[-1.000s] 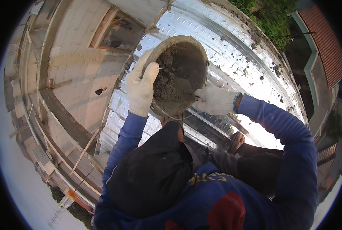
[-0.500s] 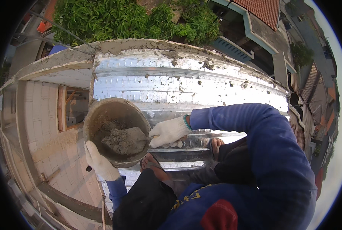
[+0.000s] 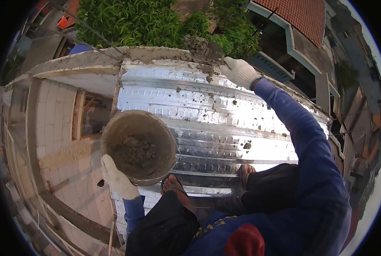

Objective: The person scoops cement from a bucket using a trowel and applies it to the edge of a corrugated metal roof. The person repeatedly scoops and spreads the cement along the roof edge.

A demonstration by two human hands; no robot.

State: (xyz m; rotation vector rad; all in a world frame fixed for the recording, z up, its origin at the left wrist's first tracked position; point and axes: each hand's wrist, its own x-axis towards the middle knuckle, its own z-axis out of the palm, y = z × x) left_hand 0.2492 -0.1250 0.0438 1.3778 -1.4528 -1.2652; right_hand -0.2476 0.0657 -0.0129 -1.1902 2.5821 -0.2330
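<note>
In white gloves, my left hand [image 3: 119,178] grips the near-left side of a grey bucket [image 3: 168,138] tilted toward me. Wet mortar [image 3: 137,151] lies in its bottom. My right hand [image 3: 241,71] is stretched out to the far ledge [image 3: 150,53], closed round a trowel [image 3: 216,50] whose handle is mostly hidden by the glove. A grey lump of mortar [image 3: 196,45] sits by the blade, on the ledge's top. Whether some of that lump still rests on the blade I cannot tell.
Ribbed metal decking [image 3: 199,106], spotted with mortar crumbs, lies under my sandalled feet [image 3: 173,184]. To the left, the deck ends at a drop into a room with block walls [image 3: 54,119]. Beyond the ledge are green leaves [image 3: 130,23] and a tiled roof [image 3: 295,17].
My right hand has swung from the bucket up and away to the far ledge, carrying the trowel and a load of mortar. My left hand stays on the bucket.
</note>
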